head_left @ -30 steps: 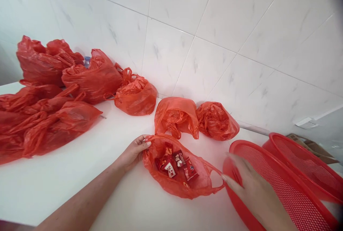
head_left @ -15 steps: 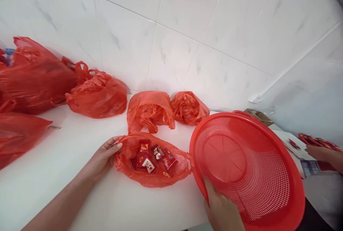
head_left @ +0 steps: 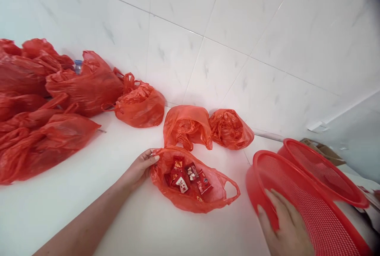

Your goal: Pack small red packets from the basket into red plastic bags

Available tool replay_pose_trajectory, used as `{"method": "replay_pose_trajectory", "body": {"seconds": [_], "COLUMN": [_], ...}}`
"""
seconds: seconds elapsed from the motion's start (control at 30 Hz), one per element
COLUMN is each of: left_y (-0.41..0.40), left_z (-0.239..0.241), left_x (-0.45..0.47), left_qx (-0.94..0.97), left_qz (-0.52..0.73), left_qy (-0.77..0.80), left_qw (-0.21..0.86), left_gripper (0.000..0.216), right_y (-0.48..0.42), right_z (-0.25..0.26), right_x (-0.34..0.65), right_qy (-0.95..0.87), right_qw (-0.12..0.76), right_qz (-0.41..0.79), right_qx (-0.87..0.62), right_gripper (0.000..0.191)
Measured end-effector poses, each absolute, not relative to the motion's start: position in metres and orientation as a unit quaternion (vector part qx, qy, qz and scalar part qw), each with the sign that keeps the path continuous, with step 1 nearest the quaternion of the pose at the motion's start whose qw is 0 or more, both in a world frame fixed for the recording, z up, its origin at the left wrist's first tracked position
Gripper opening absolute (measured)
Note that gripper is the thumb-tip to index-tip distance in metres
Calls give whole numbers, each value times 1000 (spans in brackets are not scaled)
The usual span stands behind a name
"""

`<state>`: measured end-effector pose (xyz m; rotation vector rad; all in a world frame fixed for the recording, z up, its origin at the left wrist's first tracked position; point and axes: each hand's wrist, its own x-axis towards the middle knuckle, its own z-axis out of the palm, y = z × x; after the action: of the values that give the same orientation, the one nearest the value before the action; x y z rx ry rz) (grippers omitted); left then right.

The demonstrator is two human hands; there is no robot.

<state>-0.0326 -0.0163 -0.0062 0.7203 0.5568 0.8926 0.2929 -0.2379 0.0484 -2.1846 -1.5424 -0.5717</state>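
Note:
My left hand (head_left: 145, 167) pinches the left edge of a red plastic bag (head_left: 190, 204) between thumb and fingers. The bag lies with its mouth spread open and its loop handle toward the right. Inside are several small wrapped snack packets (head_left: 191, 172), mostly red and one with a white figure. On the right, my right hand (head_left: 285, 218) is closed over the near rim of a red perforated plastic basket (head_left: 326, 212), fingers inside and thumb outside. This basket is tilted, and its lower part runs out of view.
A second red basket (head_left: 323, 169) stands behind the first. Two crumpled red bags (head_left: 187, 123) sit near the tiled wall (head_left: 178, 62). Several fuller red bags (head_left: 89, 90) crowd the left of the white table (head_left: 124, 224). A cardboard box (head_left: 322, 151) is at the far right.
My right hand has moved the basket rightward and down, away from the bag, uncovering the bag's handle and more of the second basket. The view has turned left; my left hand keeps its hold.

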Motion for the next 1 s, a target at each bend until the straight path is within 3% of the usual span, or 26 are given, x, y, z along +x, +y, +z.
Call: {"method": "replay_pose_trajectory", "body": {"seconds": [0.23, 0.4, 0.57, 0.63, 0.87, 1.0], "left_y": [-28, -30, -26, -28, -37, -44], "left_z": [3, 34, 119, 145, 142, 113], "left_x": [-33, -23, -21, -24, -32, -55], "left_qx": [332, 376, 437, 468, 578, 638], "left_qz": [435, 469, 618, 644, 585, 595], "left_qy": [295, 332, 236, 204, 271, 315], "left_qw": [783, 727, 609, 570, 501, 374], "left_gripper": [20, 18, 29, 28, 30, 60], "right_y": [-204, -185, -177, -174, -173, -180], "right_z": [9, 19, 64, 77, 67, 43], "right_x": [223, 229, 254, 261, 264, 265], "right_qy": [-446, -390, -353, -335, -361, -416], "right_qw": [366, 380, 637, 698, 679, 703], "right_qz": [52, 198, 139, 130, 156, 190], "right_qx": [-815, -815, -672, -620, -620, -545], "right_gripper": [78, 38, 24, 22, 26, 50]}}
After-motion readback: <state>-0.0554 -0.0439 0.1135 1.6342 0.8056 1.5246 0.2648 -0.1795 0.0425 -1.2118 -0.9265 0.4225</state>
